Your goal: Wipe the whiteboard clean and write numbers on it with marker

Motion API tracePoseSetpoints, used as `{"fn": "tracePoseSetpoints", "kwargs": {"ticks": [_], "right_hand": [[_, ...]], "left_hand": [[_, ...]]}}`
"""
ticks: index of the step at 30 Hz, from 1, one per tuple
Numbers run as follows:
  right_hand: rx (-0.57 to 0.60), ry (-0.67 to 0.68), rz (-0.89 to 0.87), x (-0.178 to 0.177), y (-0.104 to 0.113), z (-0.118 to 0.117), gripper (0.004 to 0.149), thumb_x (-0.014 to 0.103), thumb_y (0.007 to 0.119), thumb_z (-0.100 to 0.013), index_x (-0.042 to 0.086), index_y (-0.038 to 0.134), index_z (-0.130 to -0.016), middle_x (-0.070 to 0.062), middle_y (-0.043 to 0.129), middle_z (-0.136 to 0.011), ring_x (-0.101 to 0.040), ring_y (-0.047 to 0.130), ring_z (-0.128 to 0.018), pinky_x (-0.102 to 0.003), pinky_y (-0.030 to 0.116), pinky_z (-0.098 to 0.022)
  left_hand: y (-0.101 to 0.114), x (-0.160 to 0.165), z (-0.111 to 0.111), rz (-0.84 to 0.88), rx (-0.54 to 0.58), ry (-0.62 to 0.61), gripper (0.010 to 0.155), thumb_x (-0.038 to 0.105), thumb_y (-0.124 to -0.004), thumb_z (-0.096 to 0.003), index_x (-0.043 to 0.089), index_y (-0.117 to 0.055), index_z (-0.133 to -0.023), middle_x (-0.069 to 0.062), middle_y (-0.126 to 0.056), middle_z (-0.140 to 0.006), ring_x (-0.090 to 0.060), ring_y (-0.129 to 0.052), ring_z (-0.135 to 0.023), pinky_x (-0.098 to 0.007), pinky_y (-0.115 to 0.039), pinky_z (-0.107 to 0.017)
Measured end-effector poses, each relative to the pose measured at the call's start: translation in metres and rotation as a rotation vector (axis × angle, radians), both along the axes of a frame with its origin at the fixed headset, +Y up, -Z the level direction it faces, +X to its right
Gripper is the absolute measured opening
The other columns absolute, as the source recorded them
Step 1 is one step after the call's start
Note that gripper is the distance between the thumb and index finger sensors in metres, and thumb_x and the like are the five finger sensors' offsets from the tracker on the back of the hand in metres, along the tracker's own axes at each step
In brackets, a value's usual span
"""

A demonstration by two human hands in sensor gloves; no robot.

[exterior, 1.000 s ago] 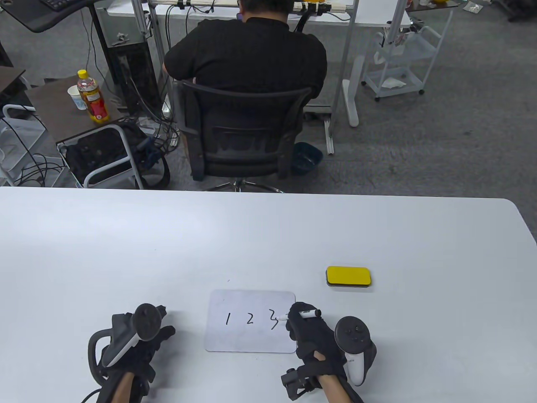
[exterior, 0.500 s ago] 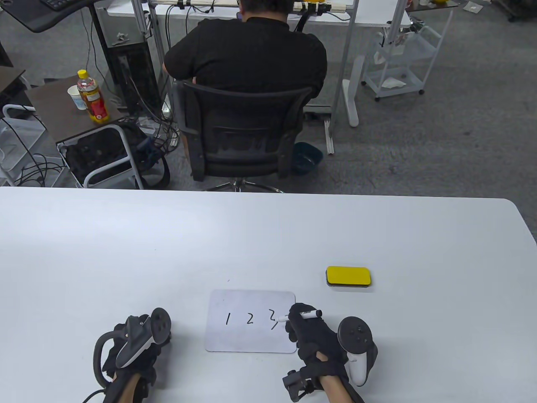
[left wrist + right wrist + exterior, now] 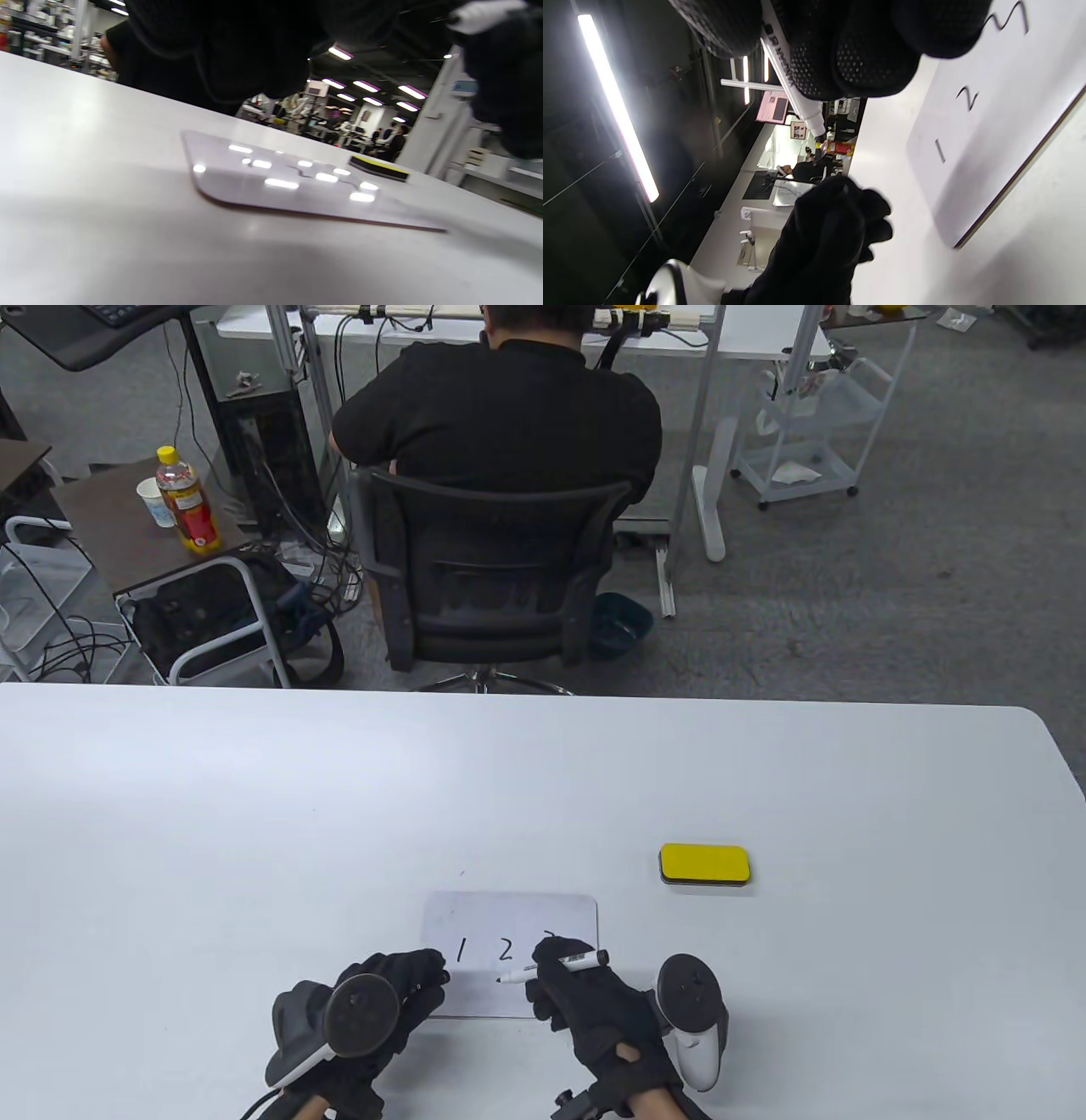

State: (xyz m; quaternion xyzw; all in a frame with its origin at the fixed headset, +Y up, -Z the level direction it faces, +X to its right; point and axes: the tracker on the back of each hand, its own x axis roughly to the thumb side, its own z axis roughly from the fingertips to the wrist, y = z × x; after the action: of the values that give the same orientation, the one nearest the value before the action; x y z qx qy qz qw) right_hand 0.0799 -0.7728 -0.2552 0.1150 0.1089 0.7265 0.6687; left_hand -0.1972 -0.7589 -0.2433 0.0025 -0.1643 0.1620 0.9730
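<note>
Now marker (image 3: 556,965) in right hand (image 3: 594,1010) — above whiteboard (image 3: 509,918)

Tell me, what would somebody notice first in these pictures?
Probably the small whiteboard near the table's front edge, with 1, 2, 3 written on it. Over it, the right hand grips a marker and the left hand reaches toward its left side. A bright yellow eraser lies further right.

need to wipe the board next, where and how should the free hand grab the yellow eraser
Take the yellow eraser by its two long edges, coming straight down from above. It lies flat on the table, yellow face up, a low rounded block with its long axis running left to right, apart from the whiteboard. Thumb on the near edge and fingers on the far edge would probably span it best.
</note>
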Motion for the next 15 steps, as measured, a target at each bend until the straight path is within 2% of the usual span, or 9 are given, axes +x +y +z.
{"fn": "tracePoseSetpoints", "kwargs": {"ticks": [4, 15], "right_hand": [[0.055, 0.029, 0.057, -0.010, 0.003, 0.006, 0.047, 0.039, 0.075, -0.061, 0.012, 0.066, -0.098, -0.018, 0.090, -0.078, -0.031, 0.092, -0.061, -0.045, 0.078, -0.046], [0.053, 0.046, 0.117, -0.017, -0.004, 0.007, 0.047, 0.038, 0.075, -0.061, 0.012, 0.066, -0.098, -0.019, 0.090, -0.078, -0.032, 0.091, -0.060, -0.046, 0.078, -0.046]], "left_hand": [[0.001, 0.011, 0.006, -0.008, -0.001, -0.060, 0.051, 0.053, -0.071, -0.0553, 0.034, -0.065, -0.103, 0.011, -0.091, -0.091, -0.009, -0.096, -0.082, -0.037, -0.081, -0.068], [0.002, 0.019, 0.010, -0.007, -0.006, -0.096, 0.051, 0.053, -0.071, -0.0552, 0.035, -0.066, -0.103, 0.011, -0.091, -0.091, -0.010, -0.095, -0.082, -0.038, -0.080, -0.069]]}}
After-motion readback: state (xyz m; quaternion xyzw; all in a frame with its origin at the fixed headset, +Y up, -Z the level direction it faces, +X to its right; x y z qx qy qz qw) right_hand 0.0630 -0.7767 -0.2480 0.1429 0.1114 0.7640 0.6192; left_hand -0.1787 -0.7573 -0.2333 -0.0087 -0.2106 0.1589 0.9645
